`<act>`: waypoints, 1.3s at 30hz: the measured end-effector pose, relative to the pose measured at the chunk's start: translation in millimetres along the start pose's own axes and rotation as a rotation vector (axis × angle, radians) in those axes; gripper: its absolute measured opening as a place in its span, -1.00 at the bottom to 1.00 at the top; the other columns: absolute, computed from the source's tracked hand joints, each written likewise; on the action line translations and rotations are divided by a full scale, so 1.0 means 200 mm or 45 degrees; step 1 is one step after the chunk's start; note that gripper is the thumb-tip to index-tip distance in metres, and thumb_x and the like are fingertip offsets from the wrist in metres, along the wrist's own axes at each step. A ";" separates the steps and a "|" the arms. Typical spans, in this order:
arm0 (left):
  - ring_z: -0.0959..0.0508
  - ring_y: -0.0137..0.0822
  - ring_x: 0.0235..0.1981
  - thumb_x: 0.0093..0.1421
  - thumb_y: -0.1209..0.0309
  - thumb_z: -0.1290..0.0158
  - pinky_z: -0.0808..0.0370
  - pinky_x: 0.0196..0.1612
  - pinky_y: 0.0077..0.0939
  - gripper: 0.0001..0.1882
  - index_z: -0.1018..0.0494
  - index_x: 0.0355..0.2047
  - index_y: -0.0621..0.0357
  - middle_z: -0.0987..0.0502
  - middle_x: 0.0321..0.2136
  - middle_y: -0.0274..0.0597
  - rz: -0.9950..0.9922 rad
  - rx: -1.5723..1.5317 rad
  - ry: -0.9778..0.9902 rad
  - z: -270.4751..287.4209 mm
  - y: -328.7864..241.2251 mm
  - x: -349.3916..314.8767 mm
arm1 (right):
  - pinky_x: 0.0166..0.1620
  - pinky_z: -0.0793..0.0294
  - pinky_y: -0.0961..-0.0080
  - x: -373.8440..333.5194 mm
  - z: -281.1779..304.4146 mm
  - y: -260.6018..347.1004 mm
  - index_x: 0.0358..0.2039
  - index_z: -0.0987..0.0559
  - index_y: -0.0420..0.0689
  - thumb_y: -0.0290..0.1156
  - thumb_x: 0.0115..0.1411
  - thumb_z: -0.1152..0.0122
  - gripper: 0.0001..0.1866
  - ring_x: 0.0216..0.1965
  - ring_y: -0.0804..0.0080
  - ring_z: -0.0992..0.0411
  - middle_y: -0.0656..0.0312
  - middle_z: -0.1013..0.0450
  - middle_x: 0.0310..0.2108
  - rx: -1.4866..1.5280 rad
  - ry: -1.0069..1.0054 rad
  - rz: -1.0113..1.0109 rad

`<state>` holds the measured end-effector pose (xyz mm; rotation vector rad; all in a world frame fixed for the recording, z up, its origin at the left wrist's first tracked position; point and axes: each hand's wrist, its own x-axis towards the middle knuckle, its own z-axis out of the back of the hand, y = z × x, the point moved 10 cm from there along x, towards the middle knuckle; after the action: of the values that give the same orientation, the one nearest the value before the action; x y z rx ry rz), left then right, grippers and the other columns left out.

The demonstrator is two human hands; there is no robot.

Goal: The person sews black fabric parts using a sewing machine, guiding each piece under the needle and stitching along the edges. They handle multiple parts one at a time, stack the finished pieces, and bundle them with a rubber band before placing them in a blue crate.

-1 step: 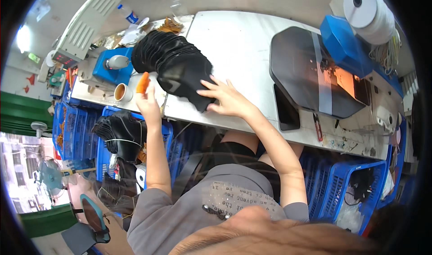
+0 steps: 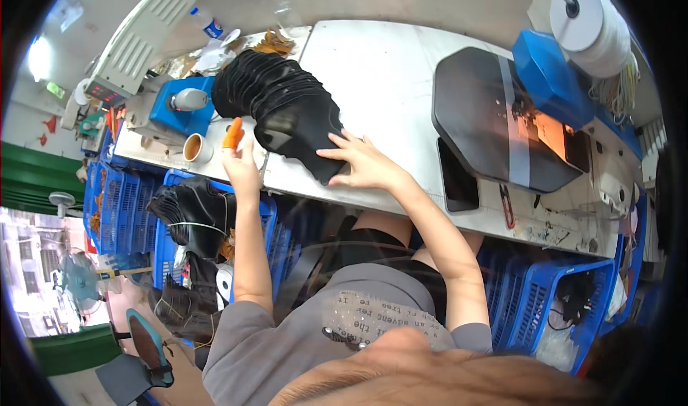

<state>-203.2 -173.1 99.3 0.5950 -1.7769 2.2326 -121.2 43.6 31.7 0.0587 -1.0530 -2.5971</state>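
A fanned stack of shiny black leather-like pieces (image 2: 297,112) lies on the white table. My right hand (image 2: 362,164) rests at the near right edge of the top piece, fingers spread and thumb apart, touching it. Left of the stack, my left hand (image 2: 242,164) is raised with its fingers extended and nothing visible in it. An orange finger cover (image 2: 233,134) sits on one of its fingers. Where the lower pieces end is hidden under the top one.
A paper cup (image 2: 197,149) stands close to my left hand, beside a blue and white machine (image 2: 183,105). To the right are a dark octagonal board (image 2: 473,112), a phone (image 2: 459,177) and red-handled snips (image 2: 507,209). Blue baskets (image 2: 527,306) stand below the table.
Between the frames the whole view shifts slightly. My right hand's fingers sit a little closer together at the edge of the black piece; the stack keeps its place.
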 end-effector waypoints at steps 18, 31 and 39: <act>0.09 0.23 0.32 0.36 0.08 0.21 0.20 0.34 -0.07 -0.29 0.01 0.27 0.45 0.04 0.27 0.39 -0.320 0.520 -0.060 -0.08 0.37 0.67 | 0.22 0.01 -0.33 0.07 -0.11 -0.14 0.36 -0.02 0.07 0.18 -0.42 -0.54 0.34 0.36 -0.17 0.13 -0.25 0.16 0.33 -0.027 -0.028 -0.315; -0.32 0.07 0.19 0.06 -0.44 0.22 -0.13 0.26 -0.37 0.04 -0.36 0.11 0.37 -0.38 0.10 0.21 0.505 0.943 0.615 -0.18 0.65 1.12 | 0.25 -0.21 0.07 0.34 -0.03 -0.16 0.34 -0.07 0.05 -0.05 -0.45 -0.61 0.30 0.25 -0.19 -0.05 -0.28 0.02 0.26 -0.003 -0.237 -0.096; -0.33 -0.22 0.15 0.20 -0.25 0.11 -0.18 0.23 -0.45 -0.14 -0.32 0.12 0.39 -0.38 0.11 0.00 0.553 0.613 0.924 -0.19 0.75 1.04 | 0.24 -0.21 0.13 0.38 -0.03 -0.23 0.33 -0.09 0.08 -0.21 -0.22 -0.52 0.10 0.25 -0.20 -0.08 -0.27 -0.07 0.21 -0.049 -0.352 0.028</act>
<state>-458.4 -187.0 53.6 -0.5492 -1.0672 2.6728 -205.1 45.0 1.9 -0.3274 -1.0850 -2.6571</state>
